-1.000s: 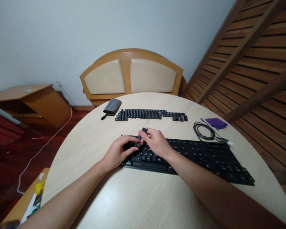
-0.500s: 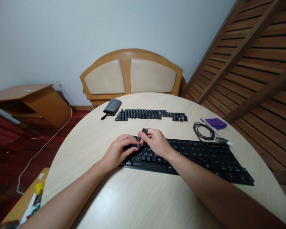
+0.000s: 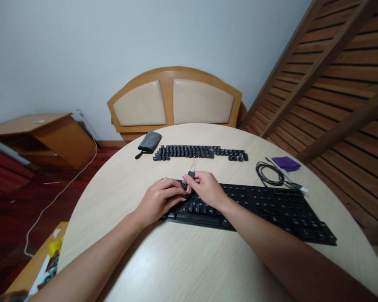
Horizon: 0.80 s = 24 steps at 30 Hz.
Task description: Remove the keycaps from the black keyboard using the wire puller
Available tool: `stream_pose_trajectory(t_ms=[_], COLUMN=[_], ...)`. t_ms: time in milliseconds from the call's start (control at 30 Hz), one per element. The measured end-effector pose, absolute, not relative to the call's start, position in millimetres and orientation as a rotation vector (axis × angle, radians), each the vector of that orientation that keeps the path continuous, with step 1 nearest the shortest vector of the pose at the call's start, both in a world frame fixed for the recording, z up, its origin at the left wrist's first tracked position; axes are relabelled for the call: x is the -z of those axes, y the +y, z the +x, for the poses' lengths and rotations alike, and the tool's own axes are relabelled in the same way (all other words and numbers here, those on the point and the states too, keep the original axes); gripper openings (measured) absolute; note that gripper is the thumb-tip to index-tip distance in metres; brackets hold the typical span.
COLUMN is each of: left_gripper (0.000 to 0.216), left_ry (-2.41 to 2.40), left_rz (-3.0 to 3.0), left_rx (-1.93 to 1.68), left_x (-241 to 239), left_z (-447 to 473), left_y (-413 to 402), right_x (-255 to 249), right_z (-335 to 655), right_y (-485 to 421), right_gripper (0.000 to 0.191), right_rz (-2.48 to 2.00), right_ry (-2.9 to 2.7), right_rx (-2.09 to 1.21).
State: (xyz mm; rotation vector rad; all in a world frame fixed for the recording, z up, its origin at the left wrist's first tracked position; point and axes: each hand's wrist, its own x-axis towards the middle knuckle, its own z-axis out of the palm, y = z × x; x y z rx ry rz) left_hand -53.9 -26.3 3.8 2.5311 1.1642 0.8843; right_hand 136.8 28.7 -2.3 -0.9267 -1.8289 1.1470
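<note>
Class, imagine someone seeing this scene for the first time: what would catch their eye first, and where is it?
Probably the right hand near the centre, pinching a small black tool close beside the left hand, over the black keyboard. Next, the rows of loose keys beyond, on the pale round table. The purple cloth stands out towards the right edge.

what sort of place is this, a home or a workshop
Probably a bedroom in a home: what looks like a curved wooden headboard with cream padded panels stands by the pale blue-grey wall, near a low brown wooden cabinet and a round, pale wood-grain table.
</note>
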Motion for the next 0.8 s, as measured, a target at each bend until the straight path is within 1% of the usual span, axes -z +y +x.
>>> stream_pose_trajectory(t_ms=[167,467,633,800], left_gripper=[0.016,0.014,0.015,0.013], left_ry=[1.166,1.17,1.139,1.284], left_rz=[2.573,2.608,2.532,2.412], left_rx=[-0.889,-0.906,-1.026,-1.183], left_x=[-4,-5,-5,-10], left_z=[-54,-52,-54,-60], left_y=[-27,-29,-27,-16], right_x=[3,2,7,7], right_z=[137,138,137,135], right_y=[28,30,32,33], right_gripper=[0.04,0.04,0.038,0.036], right_rz=[-0.963,-0.942,-0.946,-0.981], right_ry=[-1.871,-1.84,-1.765,-1.77], right_rx=[-1.066,-1.183,-1.226,-1.216])
